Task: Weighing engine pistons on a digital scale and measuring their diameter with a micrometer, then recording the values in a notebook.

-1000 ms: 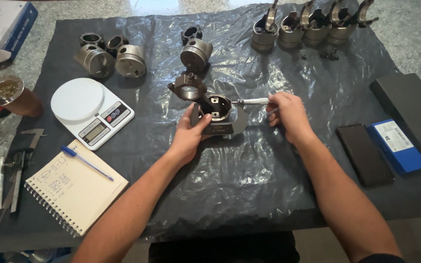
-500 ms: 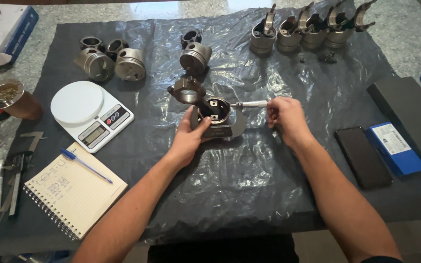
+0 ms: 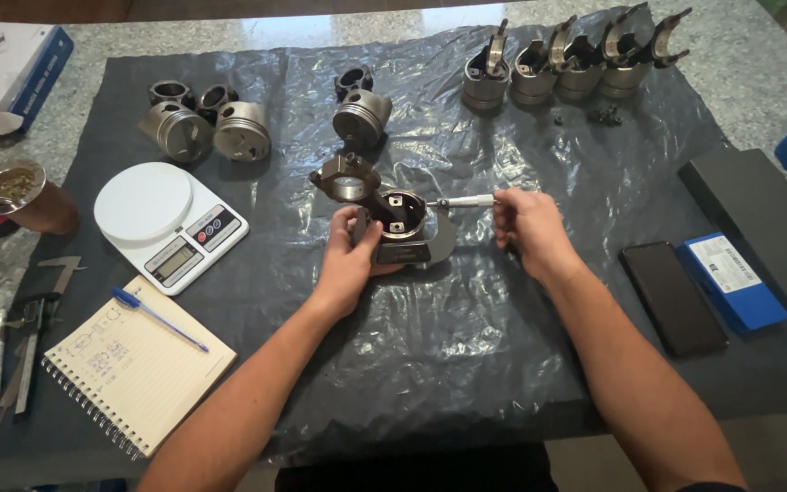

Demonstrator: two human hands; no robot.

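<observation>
Lying nearest the camera, at the left front of the table, a spiral notebook (image 3: 138, 364) carries a blue pen (image 3: 158, 319) slanted across its page, with a caliper (image 3: 40, 310) just to its left. Both forearms reach up from the bottom edge across a crinkled dark plastic sheet (image 3: 466, 364). The left hand (image 3: 350, 260) is closed around the frame of a micrometer (image 3: 421, 244), steadying it against the piston (image 3: 398, 214) that sits in the tool's bow at the middle of the sheet, its connecting rod (image 3: 346, 178) pointing away to the upper left. The right hand (image 3: 526, 226) pinches the silver thimble end of the micrometer with its fingertips, just right of the piston. Left of the hands stands a white kitchen scale (image 3: 170, 219); to the right lie a black phone (image 3: 671, 296), a small blue box (image 3: 730, 278) and a flat black case (image 3: 758, 219). Farther back, three loose pistons (image 3: 211, 128) rest at the left, another piston (image 3: 362, 114) behind the work, and a row of four pistons with rods (image 3: 567, 68) along the far right. A metal cup (image 3: 25, 196) sits at the left edge, a white box (image 3: 6, 64) in the far corner.
</observation>
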